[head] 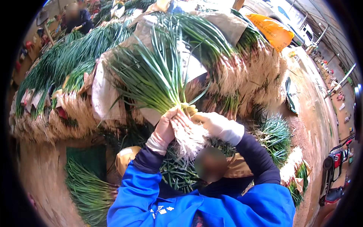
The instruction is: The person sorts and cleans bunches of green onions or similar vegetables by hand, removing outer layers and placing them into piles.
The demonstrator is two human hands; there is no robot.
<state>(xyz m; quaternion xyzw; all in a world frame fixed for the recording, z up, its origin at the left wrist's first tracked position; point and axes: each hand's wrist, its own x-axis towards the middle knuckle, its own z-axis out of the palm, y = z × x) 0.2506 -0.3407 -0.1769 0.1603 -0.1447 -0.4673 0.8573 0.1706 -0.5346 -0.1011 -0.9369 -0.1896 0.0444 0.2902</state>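
Note:
A bunch of green onions (161,82) is raised in front of me, its long green leaves fanned up and away. Its pale stems and white stringy roots (190,136) hang toward my body. My left hand (166,124), in a pale glove, is closed around the stems from the left side. On the right, my right hand (214,124), also gloved and slightly blurred, is curled against the stems just above the roots. Its fingertips are partly hidden, so whether they pinch a stalk cannot be told. Yellow glove fingertips show at the stems between both hands.
Long heaps of green onions (73,56) lie ahead, roots facing me. Sacking (107,90) and an orange bag (272,29) lie over them. More onions (88,190) rest on the ground at left and a pile (273,136) at right. A person (80,20) is at far left.

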